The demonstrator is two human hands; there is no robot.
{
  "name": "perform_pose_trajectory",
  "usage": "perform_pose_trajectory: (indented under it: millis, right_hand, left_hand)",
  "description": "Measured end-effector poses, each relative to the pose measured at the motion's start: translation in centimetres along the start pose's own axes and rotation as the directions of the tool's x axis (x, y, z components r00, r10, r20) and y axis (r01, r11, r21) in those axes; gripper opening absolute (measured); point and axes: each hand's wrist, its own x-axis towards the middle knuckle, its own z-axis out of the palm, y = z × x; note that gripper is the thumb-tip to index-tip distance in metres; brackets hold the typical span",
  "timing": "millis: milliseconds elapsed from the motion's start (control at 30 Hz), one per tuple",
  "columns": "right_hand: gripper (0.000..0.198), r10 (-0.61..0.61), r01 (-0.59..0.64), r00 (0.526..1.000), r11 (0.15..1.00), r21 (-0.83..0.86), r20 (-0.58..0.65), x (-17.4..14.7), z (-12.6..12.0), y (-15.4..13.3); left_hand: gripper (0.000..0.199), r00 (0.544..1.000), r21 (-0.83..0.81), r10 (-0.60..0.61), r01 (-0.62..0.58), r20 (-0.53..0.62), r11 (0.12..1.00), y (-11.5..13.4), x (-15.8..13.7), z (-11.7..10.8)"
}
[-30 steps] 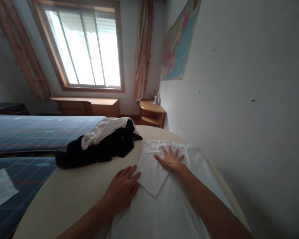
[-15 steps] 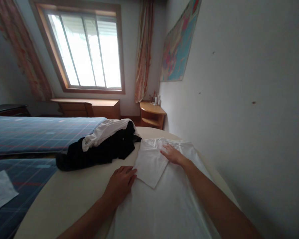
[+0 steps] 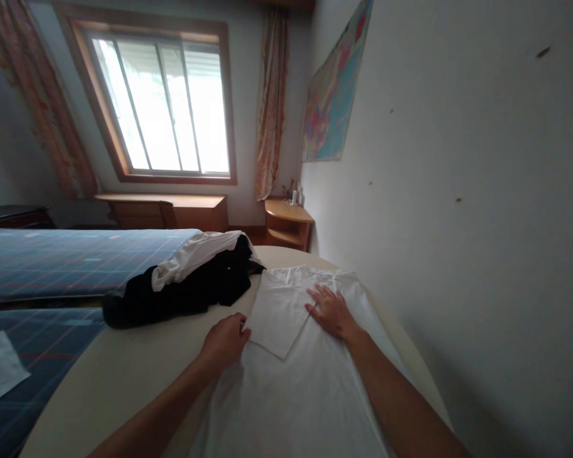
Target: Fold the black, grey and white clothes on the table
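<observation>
A white T-shirt (image 3: 305, 394) lies spread on a round cream table, its far end up near the table's back edge. One sleeve (image 3: 279, 318) is folded inward over the body, with its hem pointing toward me. At the left fold, beside that sleeve, my left hand (image 3: 226, 340) is closed, thumb and curled fingers pinching the fabric's edge. My right hand (image 3: 332, 312) rests flat and palm down on the upper part of the shirt, fingers spread and holding nothing.
Black and white clothes (image 3: 191, 280) lie heaped on the table's (image 3: 138, 369) far left side. Beyond it is a bed with a blue plaid cover (image 3: 76, 261), and a white sheet of paper or cloth (image 3: 0, 369) lies at left. A wall (image 3: 482, 286) runs close along the right.
My left hand has shifted slightly left and its fingers have curled in on the shirt's edge. The right hand has settled flatter, a little nearer to me. The view has moved slightly.
</observation>
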Motion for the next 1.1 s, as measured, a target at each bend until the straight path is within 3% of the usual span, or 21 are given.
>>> perform_pose_trajectory:
  millis: [133,400,600,733,833,900,1100]
  right_hand:
    - [0.035,-0.126,0.129,0.985,0.991,0.02,-0.114,-0.2,-0.3,0.0]
    - [0.026,-0.164,0.168,0.971,0.986,0.011,-0.173,-0.2,-0.4,-0.3]
    - [0.027,-0.11,0.131,0.971,0.987,0.091,-0.212,0.0,-0.4,-0.2]
    - [0.036,0.002,0.081,0.961,0.954,0.288,-0.277,0.2,-0.5,0.6]
    - [0.043,0.158,-0.027,0.957,0.885,0.466,-0.244,0.2,-0.4,1.1]
    - [0.043,0.199,-0.078,0.961,0.859,0.506,-0.19,0.1,-0.5,1.3]
    - [0.032,0.069,-0.011,0.983,0.949,0.314,-0.172,-0.2,-0.8,0.7]
  left_hand:
    - [0.022,1.0,-0.174,-0.015,0.015,0.001,0.985,0.7,0.8,0.1]
    - [0.029,0.984,-0.378,0.11,-0.156,-0.141,0.912,4.9,1.3,0.3]
    - [0.025,0.961,-0.364,0.242,-0.274,-0.133,0.89,10.2,0.0,0.0]
    - [0.029,0.931,-0.337,0.358,-0.36,-0.07,0.87,12.5,-1.2,1.8]
    - [0.035,0.901,-0.333,0.43,-0.39,0.053,0.859,12.8,-2.0,3.7]
    - [0.038,0.878,-0.324,0.461,-0.401,0.131,0.857,12.5,-2.5,4.4]
    - [0.054,0.884,-0.181,0.453,-0.429,0.114,0.885,11.4,-4.2,4.0]
